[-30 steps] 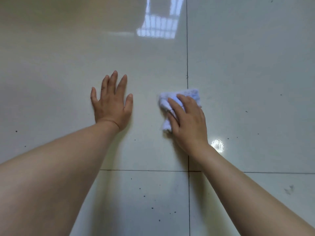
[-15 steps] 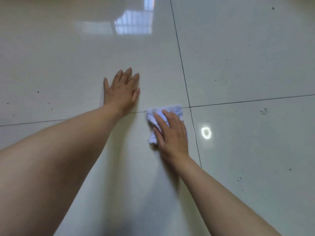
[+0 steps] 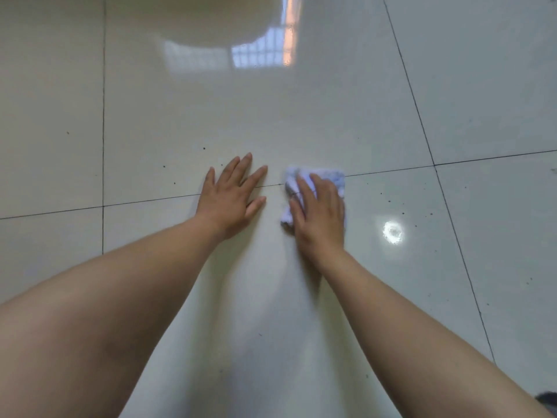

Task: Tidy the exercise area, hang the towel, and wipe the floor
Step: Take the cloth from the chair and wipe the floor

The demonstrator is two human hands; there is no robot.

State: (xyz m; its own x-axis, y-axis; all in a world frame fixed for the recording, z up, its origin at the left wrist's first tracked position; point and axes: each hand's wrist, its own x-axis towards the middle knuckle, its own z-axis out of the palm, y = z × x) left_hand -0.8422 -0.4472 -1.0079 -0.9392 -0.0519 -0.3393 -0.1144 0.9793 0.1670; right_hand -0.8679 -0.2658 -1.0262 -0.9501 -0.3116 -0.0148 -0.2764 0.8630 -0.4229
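Where the cloth lies: cloth (image 3: 328, 175) bunched on the floor (image 3: 180, 122), across a grout line (image 3: 391, 170), under the right hand (image 3: 319, 214).
Right hand: flat, fingers straight, pressing the cloth.
Left hand (image 3: 230, 200): just beside, palm down, fingers spread on the floor.
Room: bare glossy tile all round; dark specks (image 3: 389, 201) right of the cloth.
Glare (image 3: 392, 232): near the right wrist.

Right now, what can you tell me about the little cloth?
The cloth is small, white with faint blue, soft and fluffy. It is crumpled into a wad and lies on the shiny tiled floor, across a dark grout line. The right hand presses flat on it, covering most; only its far and left edges show.
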